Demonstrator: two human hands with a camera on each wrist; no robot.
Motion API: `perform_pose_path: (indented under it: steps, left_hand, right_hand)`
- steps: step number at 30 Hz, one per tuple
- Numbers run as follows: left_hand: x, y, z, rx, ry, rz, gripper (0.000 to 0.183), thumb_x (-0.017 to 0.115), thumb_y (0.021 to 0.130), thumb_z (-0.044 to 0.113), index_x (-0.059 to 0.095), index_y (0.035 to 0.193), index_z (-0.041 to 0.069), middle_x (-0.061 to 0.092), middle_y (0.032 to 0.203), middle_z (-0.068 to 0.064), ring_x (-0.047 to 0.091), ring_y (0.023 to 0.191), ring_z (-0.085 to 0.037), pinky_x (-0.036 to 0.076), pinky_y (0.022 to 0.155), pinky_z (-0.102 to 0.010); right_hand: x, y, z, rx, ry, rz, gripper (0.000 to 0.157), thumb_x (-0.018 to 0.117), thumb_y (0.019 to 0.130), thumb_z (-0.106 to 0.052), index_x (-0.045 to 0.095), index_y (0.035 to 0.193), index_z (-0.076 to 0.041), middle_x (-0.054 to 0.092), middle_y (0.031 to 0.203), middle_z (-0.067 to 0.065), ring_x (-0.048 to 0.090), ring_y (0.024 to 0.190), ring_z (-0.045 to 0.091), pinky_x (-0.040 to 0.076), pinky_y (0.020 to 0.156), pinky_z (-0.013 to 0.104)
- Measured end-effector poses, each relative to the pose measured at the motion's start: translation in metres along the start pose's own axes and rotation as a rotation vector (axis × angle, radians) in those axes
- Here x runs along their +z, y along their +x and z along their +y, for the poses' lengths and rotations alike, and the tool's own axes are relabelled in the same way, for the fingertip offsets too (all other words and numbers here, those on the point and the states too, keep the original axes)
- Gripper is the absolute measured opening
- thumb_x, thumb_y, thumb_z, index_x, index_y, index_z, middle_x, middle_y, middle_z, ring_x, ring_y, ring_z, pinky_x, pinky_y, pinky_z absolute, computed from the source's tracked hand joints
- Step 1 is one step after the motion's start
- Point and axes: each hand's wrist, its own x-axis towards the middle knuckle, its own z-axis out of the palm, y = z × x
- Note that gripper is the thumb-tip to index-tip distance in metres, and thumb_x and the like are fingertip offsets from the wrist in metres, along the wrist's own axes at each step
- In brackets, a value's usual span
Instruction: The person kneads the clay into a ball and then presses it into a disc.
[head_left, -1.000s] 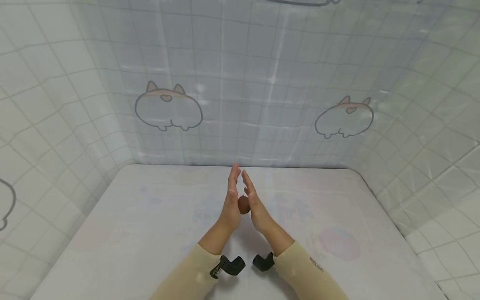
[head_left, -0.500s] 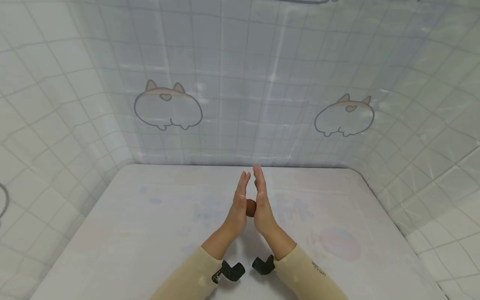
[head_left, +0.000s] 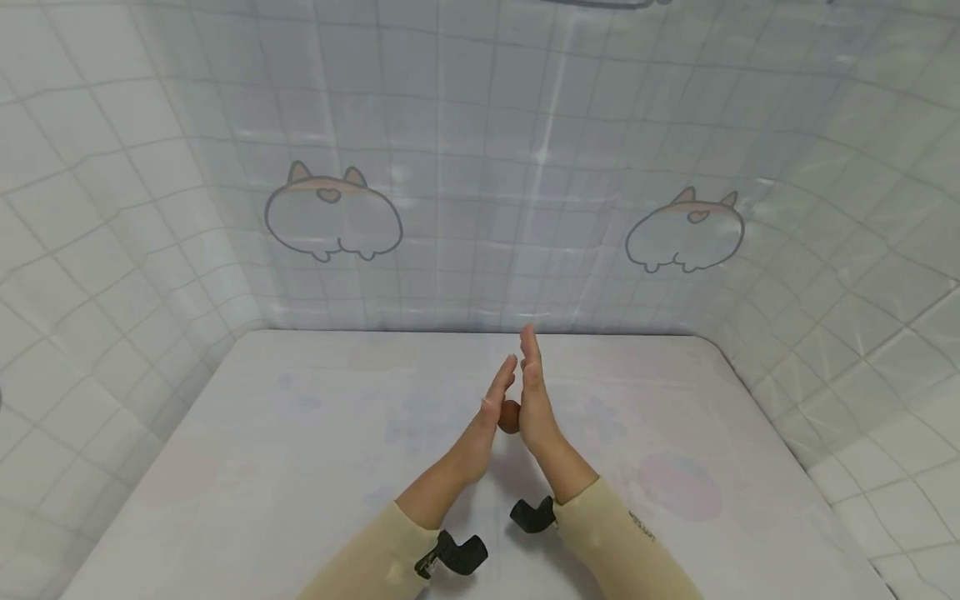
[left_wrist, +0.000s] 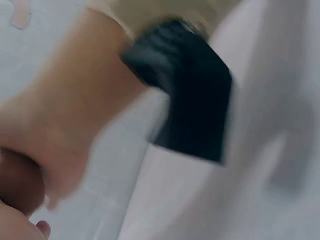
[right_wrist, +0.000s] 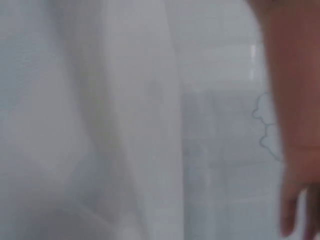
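Between my two upright palms sits a small brown ball (head_left: 509,417), its exact material too small to tell. My left hand (head_left: 480,429) presses it from the left with straight fingers, tilted toward the right. From the other side my right hand (head_left: 537,404) lies flat against it, fingers straight and pointing away, reaching farther than the left ones. In the left wrist view the brown ball (left_wrist: 20,182) shows large and blurred against a palm. The right wrist view catches only part of my right hand (right_wrist: 300,195) at its edge; the ball cannot be seen there.
Below the hands spreads a white table (head_left: 300,467) with faint pastel prints. A tiled curtain (head_left: 487,167) with cartoon animal drawings rises behind it and along both sides. Black camera mounts (head_left: 465,557) stick out from both beige sleeves.
Both hands and the ball have shifted to the right. The palms rub past each other: my right hand has slid forward and the left one back, while the ball stays between them.
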Motion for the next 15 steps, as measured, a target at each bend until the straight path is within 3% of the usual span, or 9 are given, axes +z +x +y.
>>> perform_pose_path:
  steps: [4,7,11,15]
  left_hand:
    - [-0.003,0.001,0.007,0.05,-0.088,0.026,0.088,-0.001,0.095,0.075,-0.005,0.162,0.017,-0.007,0.168,-0.003,0.0,0.152,-0.035,0.0,0.116,-0.064]
    - [-0.004,0.003,0.009,0.085,-0.096,0.058,0.088,-0.001,0.096,0.074,-0.005,0.162,0.016,-0.006,0.168,-0.005,-0.004,0.153,-0.03,-0.002,0.115,-0.066]
    - [-0.006,0.003,0.007,0.085,-0.062,0.132,0.088,0.001,0.096,0.073,-0.003,0.162,0.015,-0.005,0.168,-0.009,-0.007,0.153,-0.024,-0.004,0.114,-0.066]
    - [-0.011,0.005,0.006,0.07,0.009,0.203,0.087,0.002,0.098,0.071,-0.003,0.162,0.012,-0.006,0.168,-0.009,-0.006,0.153,-0.026,-0.001,0.115,-0.066]
  right_hand:
    - [0.004,-0.004,0.005,0.088,0.03,-0.078,0.081,0.012,0.095,-0.078,0.001,0.161,-0.033,0.001,0.168,-0.002,0.002,0.152,0.028,0.003,0.116,0.065]
    - [0.008,-0.006,0.006,0.103,0.042,-0.112,0.083,0.014,0.093,-0.081,0.002,0.162,-0.034,0.002,0.168,-0.004,0.004,0.152,0.031,0.005,0.114,0.068]
    - [0.013,-0.008,0.003,0.045,0.038,-0.146,0.085,0.015,0.095,-0.078,0.003,0.162,-0.028,0.006,0.168,0.0,0.008,0.152,0.027,0.008,0.117,0.062]
    - [0.019,-0.012,0.001,-0.043,0.068,-0.195,0.084,0.016,0.099,-0.073,0.001,0.162,-0.019,0.004,0.168,0.005,0.007,0.152,0.03,0.007,0.118,0.059]
